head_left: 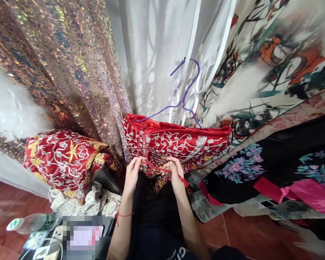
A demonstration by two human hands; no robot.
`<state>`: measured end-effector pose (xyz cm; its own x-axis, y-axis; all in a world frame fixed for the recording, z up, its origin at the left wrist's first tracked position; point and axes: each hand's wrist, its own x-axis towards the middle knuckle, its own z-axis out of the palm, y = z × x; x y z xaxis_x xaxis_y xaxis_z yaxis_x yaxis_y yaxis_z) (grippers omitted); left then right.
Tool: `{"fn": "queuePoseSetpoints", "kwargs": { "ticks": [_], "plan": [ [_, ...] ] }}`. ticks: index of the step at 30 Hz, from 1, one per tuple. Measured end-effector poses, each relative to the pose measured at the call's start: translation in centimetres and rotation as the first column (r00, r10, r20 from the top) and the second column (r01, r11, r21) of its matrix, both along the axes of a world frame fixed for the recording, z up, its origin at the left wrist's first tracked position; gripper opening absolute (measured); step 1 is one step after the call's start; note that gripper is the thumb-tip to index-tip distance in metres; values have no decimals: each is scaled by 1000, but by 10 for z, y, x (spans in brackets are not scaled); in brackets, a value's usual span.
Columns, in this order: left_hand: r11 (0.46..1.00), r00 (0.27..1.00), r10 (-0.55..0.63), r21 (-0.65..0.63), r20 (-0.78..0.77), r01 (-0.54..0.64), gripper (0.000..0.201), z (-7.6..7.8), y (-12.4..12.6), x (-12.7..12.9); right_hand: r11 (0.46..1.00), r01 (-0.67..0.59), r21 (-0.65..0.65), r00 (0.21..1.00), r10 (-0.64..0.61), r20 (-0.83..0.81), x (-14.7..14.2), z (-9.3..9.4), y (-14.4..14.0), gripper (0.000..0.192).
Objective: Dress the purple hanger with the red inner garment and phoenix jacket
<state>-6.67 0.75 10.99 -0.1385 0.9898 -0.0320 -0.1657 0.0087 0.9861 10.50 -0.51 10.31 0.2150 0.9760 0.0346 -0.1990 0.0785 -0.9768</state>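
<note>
A red garment (173, 142) with silver and gold embroidery hangs on a purple hanger (184, 101) in front of me. Two thin red cords run down from its top edge. My left hand (135, 168) pinches a red cord (155, 167) near its fingertips, in front of the garment. That cord stretches across to my right hand (174, 171), whose fingers are closed round it. A red tassel-like end (184, 181) sticks out below my right hand. The garment's lower part drapes toward my lap.
Another red embroidered piece (67, 159) lies to the left, on a white dotted cloth (70, 204). A plastic bottle (34, 223) lies near a cable and a blurred-out device (82, 234). Sequined fabric (70, 61) hangs left; a black floral garment (233, 173) is at right.
</note>
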Motion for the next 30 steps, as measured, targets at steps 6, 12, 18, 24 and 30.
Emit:
{"fn": "queuePoseSetpoints", "kwargs": {
  "ticks": [6,12,18,24,30],
  "plan": [
    [1000,1000,-6,-13,16,6,38,-4,-1,5,974,-199,-111,980,201,0,14,7,-4,38],
    [999,998,-31,-10,46,31,38,-2,-1,11,966,-257,38,966,256,21,11,17,-13,25],
    [999,997,-1,46,74,-2,34,2,-2,17,898,-437,58,900,435,33,5,28,-22,24],
    [977,999,8,215,-39,1,22,5,-5,19,848,-529,-29,847,530,34,4,37,-33,23],
    [989,1000,-17,149,20,13,26,4,-8,14,882,-457,117,889,457,25,-3,47,-32,16]
  ]
}}
